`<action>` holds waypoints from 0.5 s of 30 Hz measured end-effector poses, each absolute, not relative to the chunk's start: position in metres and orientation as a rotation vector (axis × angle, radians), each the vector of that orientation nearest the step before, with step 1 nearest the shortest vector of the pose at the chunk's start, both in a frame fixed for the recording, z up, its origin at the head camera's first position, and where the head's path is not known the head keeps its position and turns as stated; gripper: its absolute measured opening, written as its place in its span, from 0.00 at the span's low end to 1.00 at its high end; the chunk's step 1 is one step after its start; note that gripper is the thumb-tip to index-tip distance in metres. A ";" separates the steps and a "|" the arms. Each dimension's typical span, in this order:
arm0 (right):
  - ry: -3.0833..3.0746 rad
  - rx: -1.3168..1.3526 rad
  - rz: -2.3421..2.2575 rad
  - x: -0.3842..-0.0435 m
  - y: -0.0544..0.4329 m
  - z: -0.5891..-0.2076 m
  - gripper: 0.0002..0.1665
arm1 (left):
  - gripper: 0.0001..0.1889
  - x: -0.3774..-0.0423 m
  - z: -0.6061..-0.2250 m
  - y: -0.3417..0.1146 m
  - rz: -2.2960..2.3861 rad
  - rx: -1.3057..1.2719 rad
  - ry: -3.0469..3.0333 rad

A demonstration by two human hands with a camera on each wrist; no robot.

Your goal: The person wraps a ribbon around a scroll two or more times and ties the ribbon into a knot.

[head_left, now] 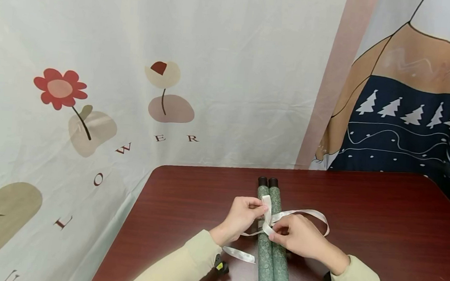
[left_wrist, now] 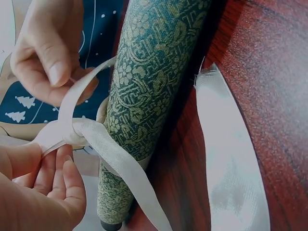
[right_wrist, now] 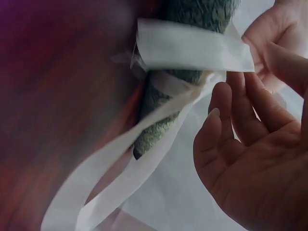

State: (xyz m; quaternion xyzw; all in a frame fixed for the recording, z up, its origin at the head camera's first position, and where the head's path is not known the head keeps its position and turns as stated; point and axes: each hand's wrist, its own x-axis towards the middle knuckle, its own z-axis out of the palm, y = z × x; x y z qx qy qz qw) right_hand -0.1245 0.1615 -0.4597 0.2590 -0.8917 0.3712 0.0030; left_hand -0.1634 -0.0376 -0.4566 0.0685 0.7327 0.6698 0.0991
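A green patterned scroll (head_left: pixel 264 264), rolled from both sides into two dark-capped rolls, lies lengthwise on the table. A white ribbon (head_left: pixel 266 204) wraps around its middle and is looped over the top. My left hand (head_left: pixel 240 215) pinches an upright loop of ribbon between thumb and forefinger, just left of the scroll. From the right, my right hand (head_left: pixel 301 236) pinches another stretch of the ribbon close over the rolls. In the left wrist view, the ribbon crosses itself beside the left fingertips (left_wrist: pixel 33 156). The right wrist view shows a long ribbon loop (right_wrist: pixel 101 163) hanging past the scroll.
The dark red table (head_left: pixel 196 191) extends to both sides of the scroll. One ribbon tail (head_left: pixel 239 254) lies on it near the left sleeve. A printed white curtain (head_left: pixel 235 70) hangs behind, with a dark blue tree-patterned cloth (head_left: pixel 401 142) at the right.
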 end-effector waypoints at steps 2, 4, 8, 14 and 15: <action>-2.787 0.848 1.153 -0.122 0.162 -0.462 0.08 | 0.06 -0.163 -0.457 -0.038 1.982 0.202 2.168; -2.772 0.871 1.169 -0.120 0.164 -0.464 0.09 | 0.06 -0.162 -0.457 -0.039 1.986 0.203 2.166; -2.742 0.887 1.224 -0.117 0.171 -0.465 0.11 | 0.06 -0.162 -0.458 -0.040 1.991 0.214 2.163; -2.775 0.852 1.272 -0.112 0.190 -0.461 0.10 | 0.06 -0.163 -0.458 -0.039 1.998 0.225 2.165; -2.786 0.851 1.276 -0.112 0.195 -0.460 0.09 | 0.06 -0.162 -0.458 -0.039 1.998 0.224 2.166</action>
